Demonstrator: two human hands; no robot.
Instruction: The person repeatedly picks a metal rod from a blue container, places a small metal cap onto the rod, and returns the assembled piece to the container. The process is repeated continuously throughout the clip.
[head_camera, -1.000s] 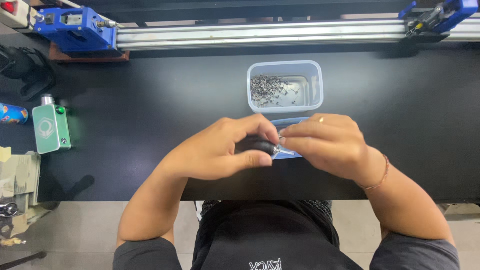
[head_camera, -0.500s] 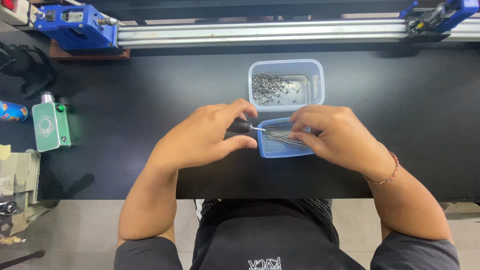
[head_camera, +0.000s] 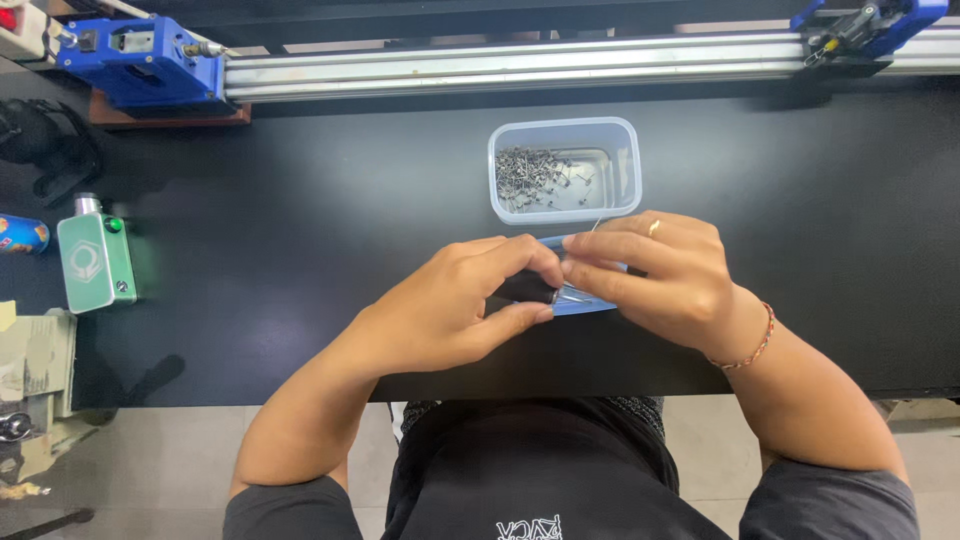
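Observation:
My left hand (head_camera: 455, 305) pinches a small black part (head_camera: 520, 288) between thumb and fingers. My right hand (head_camera: 660, 275) meets it fingertip to fingertip and seems to pinch a thin metal pin (head_camera: 574, 292) at the part's end; the pin is mostly hidden. Both hands hover over a shallow blue tray (head_camera: 592, 305), which they largely cover. Just beyond them stands a clear plastic box (head_camera: 630, 165) with several small metal pins (head_camera: 530, 178) heaped in its left half.
A black tabletop (head_camera: 300, 250) carries a green rectangular device (head_camera: 95, 262) at the left. Farther back runs a long metal rail (head_camera: 520, 65) with blue fixtures at both ends (head_camera: 140, 60). Black cables (head_camera: 45, 145) and clutter sit at the far left.
Half a second ago the hands were slightly apart, exposing the blue tray. They have drawn together again and sit nearer the table's front edge.

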